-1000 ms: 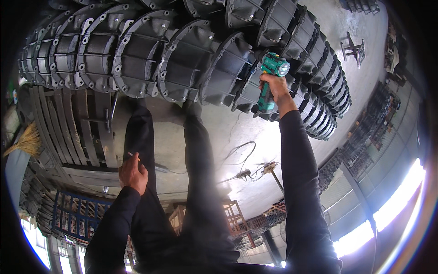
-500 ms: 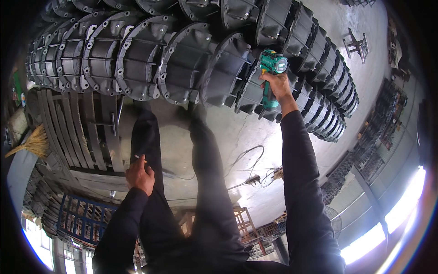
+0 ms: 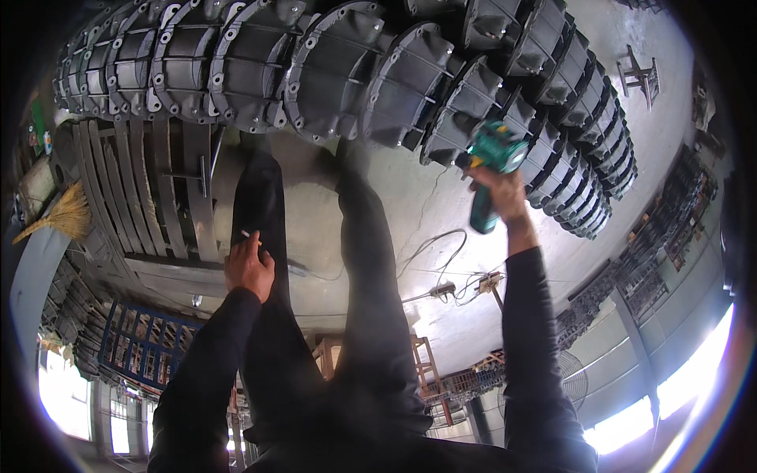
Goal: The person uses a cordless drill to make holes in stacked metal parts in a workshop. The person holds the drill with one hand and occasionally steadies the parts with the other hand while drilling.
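Right hand (image 3: pixel 509 195): fingers clamped round the handle of a green power drill (image 3: pixel 498 148), right of the frame's centre. Left hand (image 3: pixel 250 270), left of centre: fingers pinching a slim white stick (image 3: pixel 246 234). Risk, we judge: a careless swing knocks drill against black ribbed castings (image 3: pixel 406 85). Nose, blurred, apparently toward upper left; body's long axis slants likewise.

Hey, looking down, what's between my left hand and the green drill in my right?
In the head view, going from your left hand to the drill: part of your left trouser leg, pale floor, your right trouser leg, then more floor.
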`<state>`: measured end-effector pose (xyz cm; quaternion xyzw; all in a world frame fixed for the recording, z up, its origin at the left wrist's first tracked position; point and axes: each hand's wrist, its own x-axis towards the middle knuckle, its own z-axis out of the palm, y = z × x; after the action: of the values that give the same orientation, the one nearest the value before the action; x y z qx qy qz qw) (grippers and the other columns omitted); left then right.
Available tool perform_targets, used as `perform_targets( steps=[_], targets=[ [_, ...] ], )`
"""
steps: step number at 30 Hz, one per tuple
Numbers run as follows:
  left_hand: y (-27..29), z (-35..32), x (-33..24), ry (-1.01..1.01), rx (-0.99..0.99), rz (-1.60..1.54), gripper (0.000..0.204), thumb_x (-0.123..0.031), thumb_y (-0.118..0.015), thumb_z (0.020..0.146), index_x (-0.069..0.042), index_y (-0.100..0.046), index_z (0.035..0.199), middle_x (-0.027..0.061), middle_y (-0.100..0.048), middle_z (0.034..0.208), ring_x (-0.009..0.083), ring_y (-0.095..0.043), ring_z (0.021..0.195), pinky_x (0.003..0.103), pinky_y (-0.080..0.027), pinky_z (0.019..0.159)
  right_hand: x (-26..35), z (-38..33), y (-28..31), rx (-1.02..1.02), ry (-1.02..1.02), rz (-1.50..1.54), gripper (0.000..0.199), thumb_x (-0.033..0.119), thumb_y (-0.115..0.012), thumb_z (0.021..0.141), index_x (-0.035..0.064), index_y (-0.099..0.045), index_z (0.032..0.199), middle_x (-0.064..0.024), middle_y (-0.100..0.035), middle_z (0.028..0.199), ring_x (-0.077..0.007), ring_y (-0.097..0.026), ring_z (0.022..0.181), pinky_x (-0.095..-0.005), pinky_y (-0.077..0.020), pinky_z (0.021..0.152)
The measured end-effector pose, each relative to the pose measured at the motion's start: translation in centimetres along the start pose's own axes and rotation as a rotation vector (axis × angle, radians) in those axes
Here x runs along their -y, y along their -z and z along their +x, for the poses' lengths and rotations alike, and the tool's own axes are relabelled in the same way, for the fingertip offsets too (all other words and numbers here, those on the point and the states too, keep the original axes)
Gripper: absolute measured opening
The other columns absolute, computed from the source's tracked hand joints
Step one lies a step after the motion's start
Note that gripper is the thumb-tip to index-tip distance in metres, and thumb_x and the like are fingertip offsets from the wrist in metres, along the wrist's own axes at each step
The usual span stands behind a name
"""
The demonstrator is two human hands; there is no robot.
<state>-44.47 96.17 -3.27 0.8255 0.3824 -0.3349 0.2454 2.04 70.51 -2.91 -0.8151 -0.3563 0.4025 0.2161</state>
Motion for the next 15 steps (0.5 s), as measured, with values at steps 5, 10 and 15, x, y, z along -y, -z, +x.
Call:
perform_targets(
  steps=[5,10,15],
  targets=[
    [0.3,0.4,-0.5,-0.014,-0.006,0.070,0.048,-0.023,-0.061,0.091,-0.010,-0.057,0.137,0.0040,-0.069,0.123,0.0266,-0.060,0.116,0.045,-0.048,0.096,0.6,-3.7,-10.8,-0.077,-0.393,0.485,0.022,0.005,-0.075,0.078,0.0048,-0.071,0.099,-0.0077,-0.071,0.093,-0.0216,-0.072,0.076,-0.0343,-0.0600,0.065],
    [0.4,0.3,-0.2,0.002,0.027,0.058,0.048,-0.022,-0.060,0.093,-0.011,-0.055,0.139,0.0042,-0.068,0.123,0.0273,-0.060,0.118,0.046,-0.048,0.097,0.9,-4.1,-14.9,-0.084,-0.336,0.304,0.027,0.003,-0.075,0.070,0.0164,-0.070,0.093,-0.0038,-0.071,0.098,-0.0252,-0.073,0.081,-0.0362,-0.0596,0.069],
    [0.3,0.5,0.3,-0.009,0.004,0.034,0.047,-0.022,-0.060,0.093,-0.012,-0.055,0.139,0.0043,-0.067,0.126,0.0275,-0.059,0.119,0.046,-0.048,0.098,1.7,-3.5,-15.7,-0.127,-0.447,0.414,0.016,0.000,-0.067,0.080,0.0093,-0.069,0.093,-0.0047,-0.070,0.093,-0.0186,-0.073,0.070,-0.0309,-0.0580,0.062]
  ],
)
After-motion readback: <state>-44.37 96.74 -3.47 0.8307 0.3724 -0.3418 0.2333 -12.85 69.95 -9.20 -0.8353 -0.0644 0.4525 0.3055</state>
